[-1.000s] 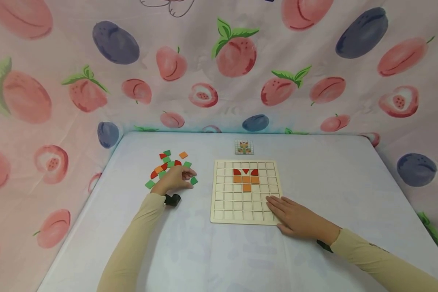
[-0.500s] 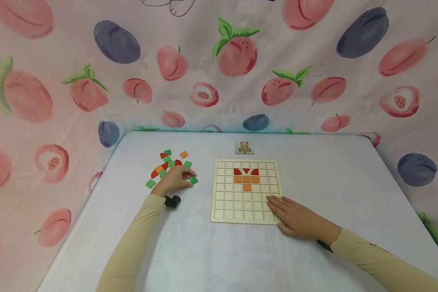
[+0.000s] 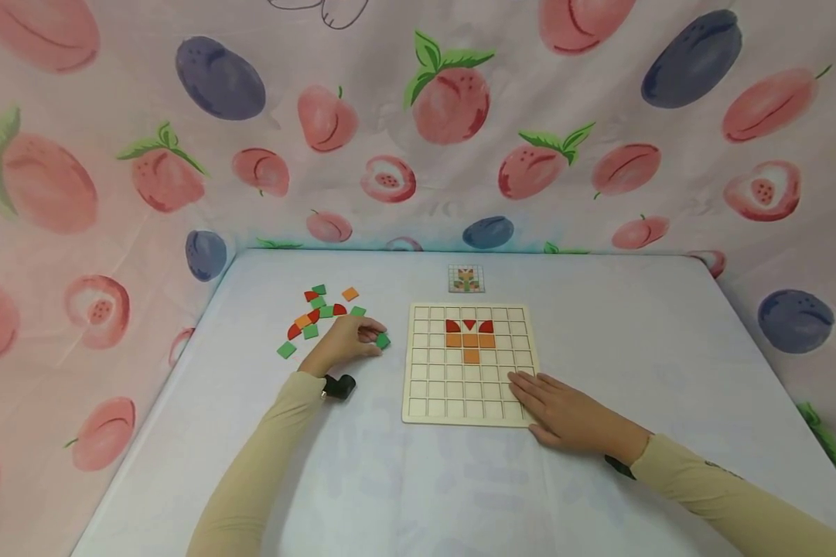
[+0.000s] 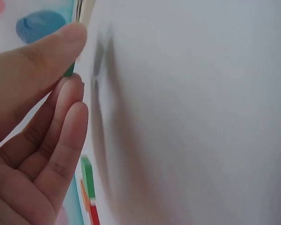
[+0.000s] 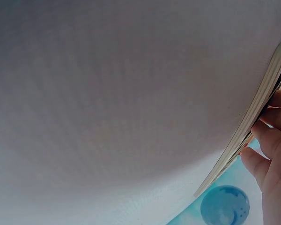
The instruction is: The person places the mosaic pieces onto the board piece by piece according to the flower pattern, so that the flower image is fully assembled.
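Between thumb and fingertips, my left hand (image 3: 344, 341) pinches a green tile (image 3: 383, 340), held just left of the board. In the left wrist view a sliver of that green tile (image 4: 69, 70) shows between the thumb and a finger; its full shape is hidden. My right hand (image 3: 576, 415) lies with straight fingers on the lower right edge of the square wooden grid board (image 3: 437, 391). Red pieces (image 3: 486, 327) fill cells near the board's top, with orange squares (image 3: 471, 356) below them. The right wrist view shows the board's edge (image 5: 253, 110) beside the fingers.
Loose green, red and orange tiles (image 3: 311, 331) lie behind and left of the left hand. A small pattern card (image 3: 466, 278) sits beyond the board. Fruit-printed cloth (image 3: 390, 116) hangs behind the white table (image 3: 459, 495).
My left hand has shifted slightly right, toward the board, carrying the green tile away from the loose ones. The right hand has stayed in place on the board.
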Demonstrator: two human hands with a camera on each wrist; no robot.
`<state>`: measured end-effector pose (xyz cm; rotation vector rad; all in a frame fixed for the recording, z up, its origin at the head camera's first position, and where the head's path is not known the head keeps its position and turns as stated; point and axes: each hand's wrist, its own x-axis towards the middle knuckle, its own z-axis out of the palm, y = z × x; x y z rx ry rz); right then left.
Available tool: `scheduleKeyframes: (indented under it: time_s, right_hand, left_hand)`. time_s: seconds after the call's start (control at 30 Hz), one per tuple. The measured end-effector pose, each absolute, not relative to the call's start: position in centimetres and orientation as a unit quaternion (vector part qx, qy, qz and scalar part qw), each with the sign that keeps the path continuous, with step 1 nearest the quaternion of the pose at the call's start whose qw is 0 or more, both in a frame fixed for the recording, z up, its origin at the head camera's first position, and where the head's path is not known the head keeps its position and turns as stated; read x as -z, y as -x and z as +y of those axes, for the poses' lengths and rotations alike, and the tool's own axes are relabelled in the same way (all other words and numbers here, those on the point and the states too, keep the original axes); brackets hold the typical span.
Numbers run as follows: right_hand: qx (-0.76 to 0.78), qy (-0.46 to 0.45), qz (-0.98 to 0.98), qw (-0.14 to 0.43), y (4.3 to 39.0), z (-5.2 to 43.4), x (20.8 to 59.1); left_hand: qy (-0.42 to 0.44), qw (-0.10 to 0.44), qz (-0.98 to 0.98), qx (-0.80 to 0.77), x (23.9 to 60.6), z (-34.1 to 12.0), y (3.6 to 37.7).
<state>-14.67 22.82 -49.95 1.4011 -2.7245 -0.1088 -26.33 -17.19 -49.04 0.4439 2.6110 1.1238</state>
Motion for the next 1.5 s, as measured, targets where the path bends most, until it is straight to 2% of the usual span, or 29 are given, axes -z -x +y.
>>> scheduleKeyframes:
  time_s: [0.63, 0.9, 1.5]
  right_hand:
    - [0.023, -0.457, -0.888, 0.037, 14.6, 22.7, 49.8]
    - [0.023, -0.457, -0.888, 0.039, 14.7, 22.8, 50.1]
    - [0.031, -0.455, -0.89, 0.031, 14.7, 22.8, 50.1]
  left_hand:
    - [-0.2, 0.136, 0.889, -0.39, 49.2, -10.8, 25.1]
    - [-0.217, 0.156, 0.89, -0.368, 49.1, -8.5, 24.9]
    - [-0.248, 0.11, 0.919, -0.285, 48.6, -5.4, 25.3]
